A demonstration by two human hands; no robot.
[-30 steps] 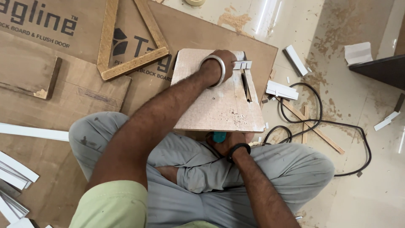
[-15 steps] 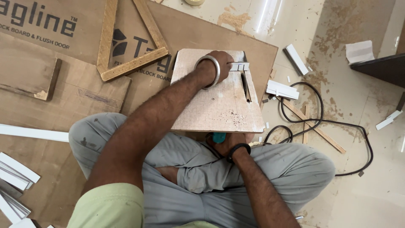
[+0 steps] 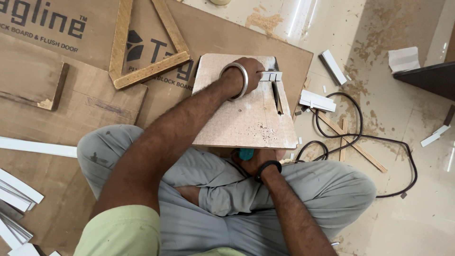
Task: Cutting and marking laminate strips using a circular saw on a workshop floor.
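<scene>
— Left hand point(image 3: 247, 75)?
— Stretched across the small board point(image 3: 246, 114), fingers pressed together pinching a short white strip point(image 3: 271, 76) at the head of the dark slot point(image 3: 277, 97).
— Right hand point(image 3: 258, 161)?
— Tucked under the board's near edge, curled around a teal handle point(image 3: 246, 154); well apart from the strip.
— Nearby?
— Black cable point(image 3: 360, 137) on the floor, more white strips point(image 3: 316, 100) just beside the board.

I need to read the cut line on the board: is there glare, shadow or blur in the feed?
Head view: sharp and evenly lit on the pale square board; the left hand with its metal bangle casts only soft shadow; bright glare streaks lie on the glossy floor top centre and right; right hand half hidden under the board's near edge.
</scene>
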